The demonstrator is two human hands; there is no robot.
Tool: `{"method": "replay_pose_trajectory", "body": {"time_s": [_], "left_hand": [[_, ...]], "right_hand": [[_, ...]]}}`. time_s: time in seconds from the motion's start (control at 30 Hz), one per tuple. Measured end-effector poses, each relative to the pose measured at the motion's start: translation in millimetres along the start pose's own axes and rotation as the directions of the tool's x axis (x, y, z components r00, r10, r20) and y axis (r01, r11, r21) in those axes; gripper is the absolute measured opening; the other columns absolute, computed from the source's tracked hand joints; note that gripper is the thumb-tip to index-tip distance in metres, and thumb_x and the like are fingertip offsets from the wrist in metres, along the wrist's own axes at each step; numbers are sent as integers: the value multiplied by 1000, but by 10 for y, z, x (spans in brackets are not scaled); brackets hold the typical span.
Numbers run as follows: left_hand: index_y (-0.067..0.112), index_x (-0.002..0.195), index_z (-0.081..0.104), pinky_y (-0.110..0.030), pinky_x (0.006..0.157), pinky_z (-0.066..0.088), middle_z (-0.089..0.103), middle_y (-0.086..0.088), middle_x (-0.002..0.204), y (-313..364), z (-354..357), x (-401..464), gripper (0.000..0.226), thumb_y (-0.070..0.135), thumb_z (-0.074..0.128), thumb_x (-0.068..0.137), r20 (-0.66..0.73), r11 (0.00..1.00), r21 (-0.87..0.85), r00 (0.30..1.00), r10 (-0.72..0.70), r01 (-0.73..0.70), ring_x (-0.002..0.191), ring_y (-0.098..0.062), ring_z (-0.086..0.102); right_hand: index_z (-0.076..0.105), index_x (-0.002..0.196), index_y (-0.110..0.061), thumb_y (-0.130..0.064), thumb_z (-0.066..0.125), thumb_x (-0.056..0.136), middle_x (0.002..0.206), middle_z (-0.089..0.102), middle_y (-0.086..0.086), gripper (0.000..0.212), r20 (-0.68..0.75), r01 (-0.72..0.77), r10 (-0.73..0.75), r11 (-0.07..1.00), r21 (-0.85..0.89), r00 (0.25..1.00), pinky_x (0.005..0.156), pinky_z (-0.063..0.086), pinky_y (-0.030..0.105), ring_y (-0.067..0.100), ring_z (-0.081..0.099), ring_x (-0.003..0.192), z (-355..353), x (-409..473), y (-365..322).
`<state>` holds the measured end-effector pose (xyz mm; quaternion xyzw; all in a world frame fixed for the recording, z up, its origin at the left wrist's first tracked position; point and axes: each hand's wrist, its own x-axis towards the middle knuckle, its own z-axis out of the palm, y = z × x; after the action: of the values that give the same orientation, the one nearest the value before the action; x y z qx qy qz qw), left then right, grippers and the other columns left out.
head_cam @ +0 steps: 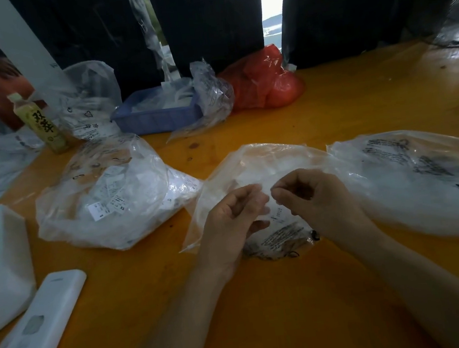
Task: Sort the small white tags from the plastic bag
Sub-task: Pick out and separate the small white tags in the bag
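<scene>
Left hand and right hand both pinch the plastic bag; sorting appears barely begun, tags remain inside.

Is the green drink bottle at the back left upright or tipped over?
Upright: the bottle stands on the table, cap on top.

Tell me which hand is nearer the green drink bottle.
Left. The left hand sits on the bottle's side of the clear bag, while the right hand lies farther across; the green drink bottle stands far off, up-left.
</scene>
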<state>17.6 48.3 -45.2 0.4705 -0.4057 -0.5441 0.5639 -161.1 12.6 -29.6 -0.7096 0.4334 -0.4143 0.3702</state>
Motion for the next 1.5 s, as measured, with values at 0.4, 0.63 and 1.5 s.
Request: {"method": "replay_pose_trajectory", "body": {"time_s": [0.4,0.63,1.5], "left_hand": [[6,97,74,-22,74,62,80,-19,102,-12,-32,38,19,11,78,79,-123,960,-278,992,-21,-14,94,-25,80],[3,97,74,-23,77,63,79,-23,102,-20,-22,47,19,7,78,79,-131,955,-295,991,-16,-23,94,-30,80],[30,94,86,-19,65,54,81,6,106,-6,-1,18,29,46,83,69,-28,991,-137,999,-18,14,90,-5,73]], "right_hand": [[59,135,-30,-58,60,93,128,55,-3,50,120,61,40,681,-730,992,95,45,35,18,52,115,68,72,287],[63,96,-26,-32,69,95,96,55,-10,8,2,44,-54,792,-609,999,67,37,22,9,52,83,69,74,288],[73,89,-24,-53,52,92,75,61,-19,36,53,219,-213,926,-306,976,61,45,13,1,60,73,180,-13,77]]}}
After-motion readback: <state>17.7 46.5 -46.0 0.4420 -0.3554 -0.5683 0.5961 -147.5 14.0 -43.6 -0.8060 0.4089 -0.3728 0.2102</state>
